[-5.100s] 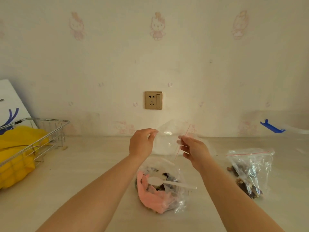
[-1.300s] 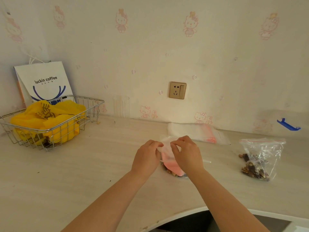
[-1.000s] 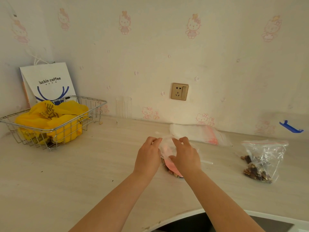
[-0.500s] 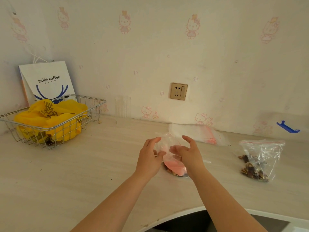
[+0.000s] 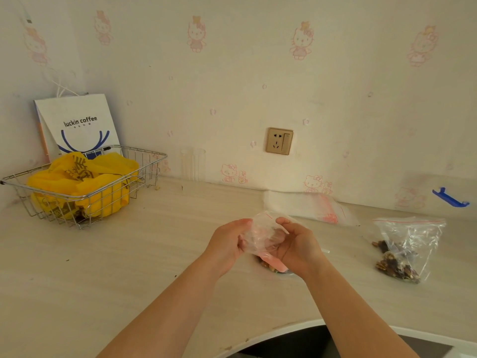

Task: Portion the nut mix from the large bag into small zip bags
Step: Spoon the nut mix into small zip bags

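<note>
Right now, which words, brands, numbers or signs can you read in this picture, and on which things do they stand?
"luckin coffee": on the white paper bag behind the wire basket.
Small line under that name: too small to read.
Dark print on the yellow plastic bag: creased, not readable.
Red print on the pile of zip bags: blurred.

1. Open counter (image 5: 108,275) is seen across the near left.
2. The far left is blocked by a wire basket (image 5: 144,161) of yellow bags (image 5: 85,182).
3. At far centre, a stack of empty zip bags (image 5: 307,206) lies by the wall.
4. The right is taken up by a filled zip bag (image 5: 407,244).
</note>
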